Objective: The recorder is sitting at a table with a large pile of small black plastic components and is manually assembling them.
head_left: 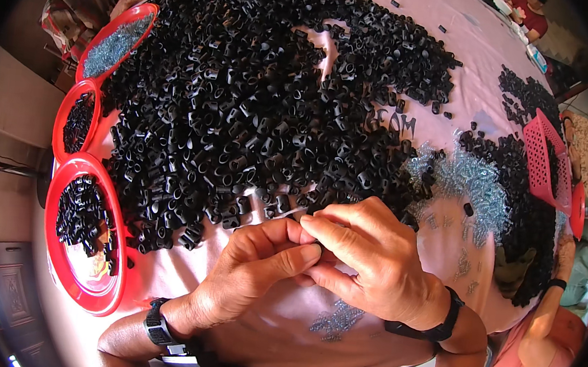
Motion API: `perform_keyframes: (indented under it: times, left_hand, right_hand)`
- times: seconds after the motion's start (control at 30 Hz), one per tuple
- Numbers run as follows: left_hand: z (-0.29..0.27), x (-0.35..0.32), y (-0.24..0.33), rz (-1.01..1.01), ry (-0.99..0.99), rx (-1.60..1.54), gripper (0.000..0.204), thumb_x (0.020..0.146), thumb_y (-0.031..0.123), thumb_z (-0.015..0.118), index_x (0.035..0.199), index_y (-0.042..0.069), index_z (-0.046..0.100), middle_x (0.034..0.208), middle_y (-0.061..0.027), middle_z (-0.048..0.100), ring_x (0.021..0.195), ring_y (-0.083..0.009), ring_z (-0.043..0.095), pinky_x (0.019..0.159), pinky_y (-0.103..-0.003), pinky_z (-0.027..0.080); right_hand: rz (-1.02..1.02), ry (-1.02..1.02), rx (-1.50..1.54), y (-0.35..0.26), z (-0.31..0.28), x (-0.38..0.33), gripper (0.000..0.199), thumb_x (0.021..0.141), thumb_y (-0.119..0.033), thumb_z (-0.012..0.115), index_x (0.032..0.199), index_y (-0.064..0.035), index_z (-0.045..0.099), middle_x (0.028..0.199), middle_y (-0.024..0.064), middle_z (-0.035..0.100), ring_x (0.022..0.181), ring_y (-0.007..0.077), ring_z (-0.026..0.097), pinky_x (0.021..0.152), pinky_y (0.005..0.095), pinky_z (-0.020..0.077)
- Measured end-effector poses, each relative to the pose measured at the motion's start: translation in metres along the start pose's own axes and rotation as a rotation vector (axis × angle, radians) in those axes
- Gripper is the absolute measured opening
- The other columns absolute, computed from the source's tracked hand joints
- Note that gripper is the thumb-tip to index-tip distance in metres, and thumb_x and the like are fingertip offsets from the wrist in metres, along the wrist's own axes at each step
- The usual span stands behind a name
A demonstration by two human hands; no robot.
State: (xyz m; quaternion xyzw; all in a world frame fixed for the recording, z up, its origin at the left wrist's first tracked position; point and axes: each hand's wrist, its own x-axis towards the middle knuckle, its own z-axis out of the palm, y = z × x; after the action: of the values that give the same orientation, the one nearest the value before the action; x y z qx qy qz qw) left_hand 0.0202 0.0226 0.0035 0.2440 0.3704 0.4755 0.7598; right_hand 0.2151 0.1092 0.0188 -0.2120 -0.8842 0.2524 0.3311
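A big heap of small black plastic parts (245, 101) covers the pink table (273, 323). My left hand (250, 271) and my right hand (365, 257) meet at the heap's near edge, fingertips pinched together at about the same spot. Whatever they pinch is hidden by the fingers. Both wrists wear black bands. A small pile of tiny metal springs (337, 322) lies just below my right hand.
Three red round trays stand at the left: one with springs (116, 42), two with black parts (77, 120) (84, 234). More springs (471, 186) and black parts (525, 206) lie at the right, by a pink basket (544, 158). Another person's arm (543, 314) rests at the right edge.
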Motion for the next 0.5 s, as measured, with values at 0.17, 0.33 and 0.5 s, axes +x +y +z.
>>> perform_keyframes:
  times: [0.17, 0.33, 0.5]
  left_hand:
    - [0.0000, -0.0002, 0.0006, 0.009, -0.003, 0.058, 0.031, 0.111, 0.021, 0.061, 0.131, -0.002, 0.065, 0.115, -0.0052, 0.073, 0.101, -0.0094, 0.067, 0.089, -0.026, 0.057]
    - [0.0034, -0.0018, 0.0052, -0.051, -0.009, 0.177, 0.032, 0.110, 0.022, 0.061, 0.125, -0.005, 0.070, 0.108, -0.0077, 0.074, 0.092, -0.0145, 0.071, 0.089, -0.030, 0.058]
    - [0.0037, -0.0028, 0.0058, -0.047, 0.015, 0.180, 0.032, 0.111, 0.024, 0.059, 0.117, -0.005, 0.073, 0.106, -0.0089, 0.075, 0.092, -0.0154, 0.072, 0.088, -0.031, 0.059]
  right_hand:
    - [-0.017, 0.027, 0.023, 0.0028, -0.0016, 0.0005, 0.052, 0.070, -0.003, 0.089, 0.119, -0.0012, 0.072, 0.103, 0.0099, 0.072, 0.082, 0.0270, 0.068, 0.068, 0.0362, 0.0582]
    - [-0.030, 0.001, 0.025, 0.0043, -0.0016, 0.0000, 0.054, 0.070, -0.004, 0.089, 0.121, 0.0007, 0.071, 0.101, 0.0115, 0.071, 0.079, 0.0276, 0.068, 0.068, 0.0364, 0.0580]
    - [-0.049, -0.006, 0.049, 0.0051, -0.0019, 0.0012, 0.059, 0.068, -0.007, 0.092, 0.122, 0.0013, 0.071, 0.100, 0.0114, 0.071, 0.078, 0.0273, 0.068, 0.067, 0.0361, 0.0579]
